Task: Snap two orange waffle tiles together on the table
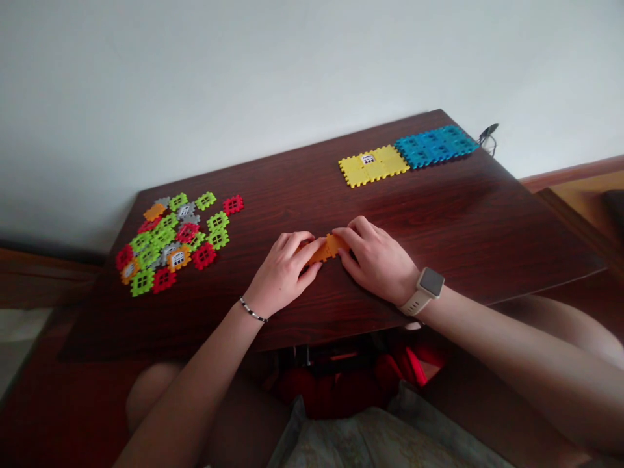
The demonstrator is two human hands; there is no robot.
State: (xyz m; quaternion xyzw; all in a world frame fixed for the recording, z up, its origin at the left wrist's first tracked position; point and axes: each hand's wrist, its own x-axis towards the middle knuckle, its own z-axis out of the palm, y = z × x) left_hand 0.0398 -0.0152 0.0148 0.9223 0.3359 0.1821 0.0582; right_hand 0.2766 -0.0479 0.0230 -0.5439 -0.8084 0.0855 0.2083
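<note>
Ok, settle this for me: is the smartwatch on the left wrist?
No, the smartwatch is on the wrist of the right hand, and the left hand has a thin beaded bracelet at its wrist.

Orange interlocking tile (327, 247): moulded plastic, smooth, slight sheen. Yellow tiles (387, 161) and blue tiles (433, 145): similar plastic, low gloss. Tabletop (463, 208): dark red-brown wood-grain finish, smooth, glossy, reflective. Wall (312, 78): painted, smooth, matt. Watch strap (412, 305): pale, matt, rubbery-looking.
</note>
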